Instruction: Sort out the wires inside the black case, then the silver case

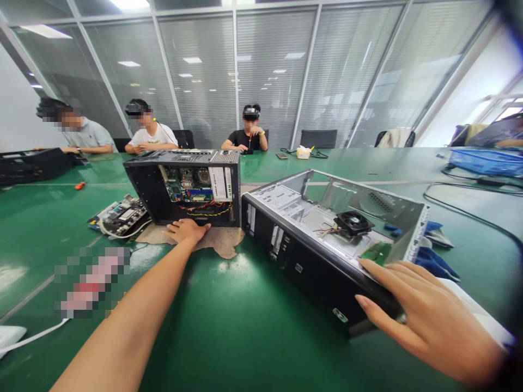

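A black computer case (143,190) stands with its side off, showing a motherboard (186,182) and colored wires inside. At its lower front edge lies my left hand (187,231), fingers spread, over a brown cloth (226,239). To the right, a second computer case (302,261) rests with its black front panel facing me and its top side uncovered. A black fan (353,222) and loose wires sit within it. My right hand (429,313) grips this case's near right corner, thumb against the front panel and fingers over the upper edge.
A loose circuit board (122,215) with a white cable lies left of the upright case. A pixelated pink item (96,283) is nearer me. Blue cloth (437,261), a blue basket (486,162) and black cables are right. Several people sit across the green table (229,337).
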`<state>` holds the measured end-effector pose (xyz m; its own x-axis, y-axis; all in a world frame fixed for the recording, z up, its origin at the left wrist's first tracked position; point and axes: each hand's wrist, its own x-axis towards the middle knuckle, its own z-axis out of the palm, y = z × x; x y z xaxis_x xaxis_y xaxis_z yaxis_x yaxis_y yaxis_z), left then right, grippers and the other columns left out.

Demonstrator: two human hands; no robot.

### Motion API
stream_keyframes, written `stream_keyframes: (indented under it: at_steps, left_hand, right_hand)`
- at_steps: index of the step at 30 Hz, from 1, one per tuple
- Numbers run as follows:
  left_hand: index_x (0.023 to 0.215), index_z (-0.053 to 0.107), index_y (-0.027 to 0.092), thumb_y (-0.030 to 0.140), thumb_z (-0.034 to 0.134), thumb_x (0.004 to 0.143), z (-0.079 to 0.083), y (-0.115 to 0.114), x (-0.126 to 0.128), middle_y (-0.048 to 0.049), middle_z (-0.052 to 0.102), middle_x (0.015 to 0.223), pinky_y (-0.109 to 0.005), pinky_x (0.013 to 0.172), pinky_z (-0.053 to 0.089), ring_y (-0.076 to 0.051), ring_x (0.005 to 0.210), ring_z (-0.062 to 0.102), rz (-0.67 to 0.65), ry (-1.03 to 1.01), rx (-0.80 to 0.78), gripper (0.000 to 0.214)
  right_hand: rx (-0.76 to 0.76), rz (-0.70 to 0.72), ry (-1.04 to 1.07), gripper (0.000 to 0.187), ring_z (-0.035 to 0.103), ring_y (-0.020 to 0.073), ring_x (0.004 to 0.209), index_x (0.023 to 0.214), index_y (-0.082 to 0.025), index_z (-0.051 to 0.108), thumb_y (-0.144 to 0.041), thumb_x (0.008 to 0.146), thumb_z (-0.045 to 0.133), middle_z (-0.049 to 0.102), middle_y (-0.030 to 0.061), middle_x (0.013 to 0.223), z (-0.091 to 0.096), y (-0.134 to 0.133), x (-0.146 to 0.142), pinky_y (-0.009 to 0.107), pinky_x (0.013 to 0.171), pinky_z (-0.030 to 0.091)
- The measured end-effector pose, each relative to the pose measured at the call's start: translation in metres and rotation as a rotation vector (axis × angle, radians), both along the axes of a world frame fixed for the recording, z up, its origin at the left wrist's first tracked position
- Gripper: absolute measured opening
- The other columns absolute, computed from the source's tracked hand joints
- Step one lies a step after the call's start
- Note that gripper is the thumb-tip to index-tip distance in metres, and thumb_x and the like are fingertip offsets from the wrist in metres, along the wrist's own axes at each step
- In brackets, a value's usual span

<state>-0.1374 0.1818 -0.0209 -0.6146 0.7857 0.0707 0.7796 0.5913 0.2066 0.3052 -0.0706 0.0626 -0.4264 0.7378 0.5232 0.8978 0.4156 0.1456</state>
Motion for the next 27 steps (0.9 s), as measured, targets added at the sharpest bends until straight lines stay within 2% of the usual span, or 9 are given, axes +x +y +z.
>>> stream_keyframes:
  at_steps: [6, 12, 17, 20, 21, 23, 24, 26, 27]
  left_hand:
    - [0.149, 0.035, 0.002, 0.076, 0.067, 0.058, 0.007, 0.006, 0.0, -0.0305, 0.029, 0.157, -0.071, 0.115, 0.011, -0.049, 0.149, 0.014, 0.015, -0.06, -0.05, 0.121]
    - [0.146, 0.043, 0.009, 0.075, 0.071, 0.056, 0.011, 0.012, -0.002, -0.0274, 0.033, 0.156, -0.073, 0.112, 0.015, -0.051, 0.148, 0.014, 0.043, -0.067, -0.046, 0.115]
    - [0.142, 0.044, 0.008, 0.071, 0.074, 0.055, 0.011, 0.003, 0.001, -0.029, 0.035, 0.155, -0.072, 0.111, 0.018, -0.051, 0.148, 0.015, 0.023, -0.103, 0.04, 0.111]
    - [0.131, 0.052, 0.012, 0.056, 0.076, 0.064, 0.013, -0.011, 0.013, -0.0281, 0.05, 0.143, -0.07, 0.106, 0.027, -0.05, 0.142, 0.029, 0.022, -0.188, 0.234, 0.084]
    - [0.127, 0.054, 0.012, 0.051, 0.071, 0.071, 0.015, -0.017, 0.02, -0.0271, 0.056, 0.136, -0.067, 0.106, 0.03, -0.049, 0.137, 0.037, 0.002, -0.201, 0.366, 0.07]
    - [0.132, 0.05, 0.015, 0.045, 0.053, 0.087, 0.023, -0.032, 0.039, -0.0195, 0.058, 0.133, -0.053, 0.108, 0.035, -0.036, 0.132, 0.047, -0.073, -0.178, 0.476, 0.053]
    - [0.133, 0.048, 0.018, 0.043, 0.048, 0.091, 0.029, -0.04, 0.05, -0.0157, 0.057, 0.135, -0.047, 0.109, 0.035, -0.031, 0.132, 0.046, -0.131, -0.16, 0.548, 0.049]
    - [0.125, 0.053, 0.014, 0.038, 0.043, 0.094, 0.045, -0.062, 0.075, -0.0162, 0.058, 0.13, -0.043, 0.109, 0.035, -0.029, 0.127, 0.048, -0.378, -0.153, 0.828, 0.041]
    - [0.122, 0.055, 0.015, 0.037, 0.042, 0.095, 0.055, -0.075, 0.089, -0.0153, 0.06, 0.126, -0.043, 0.109, 0.035, -0.028, 0.124, 0.05, -0.521, -0.155, 0.913, 0.037]
  right_hand:
    - [-0.047, 0.049, 0.056, 0.053, 0.063, 0.0313, 0.096, 0.138, -0.021, 0.049, -0.038, 0.089, 0.057, 0.069, 0.0113, 0.103, -0.008, -0.022, 0.024, 0.048, 0.088, 0.048]
    - [-0.082, 0.035, 0.12, 0.055, 0.061, 0.0325, 0.1, 0.141, -0.023, 0.047, -0.037, 0.089, 0.058, 0.068, 0.0114, 0.108, -0.011, -0.03, 0.018, 0.05, 0.09, 0.048]
    - [-0.125, -0.001, 0.113, 0.057, 0.061, 0.0327, 0.103, 0.143, -0.023, 0.048, -0.04, 0.09, 0.058, 0.068, 0.0119, 0.11, -0.006, -0.035, 0.012, 0.048, 0.087, 0.049]
    - [-0.136, -0.013, 0.101, 0.056, 0.062, 0.0313, 0.102, 0.141, -0.023, 0.051, -0.043, 0.089, 0.059, 0.067, 0.0118, 0.11, -0.003, -0.038, 0.01, 0.048, 0.088, 0.049]
    - [-0.124, -0.02, 0.105, 0.056, 0.062, 0.031, 0.101, 0.14, -0.023, 0.052, -0.045, 0.089, 0.059, 0.067, 0.0119, 0.111, -0.002, -0.039, 0.009, 0.049, 0.089, 0.049]
    - [-0.106, -0.028, 0.105, 0.057, 0.063, 0.0308, 0.103, 0.14, -0.023, 0.053, -0.047, 0.089, 0.059, 0.067, 0.0117, 0.115, 0.001, -0.04, 0.007, 0.052, 0.094, 0.047]
    - [-0.097, -0.027, 0.101, 0.057, 0.064, 0.0308, 0.104, 0.141, -0.024, 0.052, -0.047, 0.089, 0.059, 0.067, 0.0114, 0.116, 0.002, -0.04, 0.006, 0.053, 0.096, 0.046]
    - [-0.098, -0.013, 0.083, 0.059, 0.065, 0.03, 0.103, 0.144, -0.025, 0.05, -0.046, 0.09, 0.059, 0.068, 0.0102, 0.117, 0.004, -0.041, 0.006, 0.052, 0.098, 0.046]
    - [-0.098, -0.006, 0.073, 0.059, 0.066, 0.0296, 0.103, 0.145, -0.025, 0.049, -0.044, 0.09, 0.059, 0.069, 0.0097, 0.116, 0.005, -0.042, 0.008, 0.052, 0.098, 0.047]
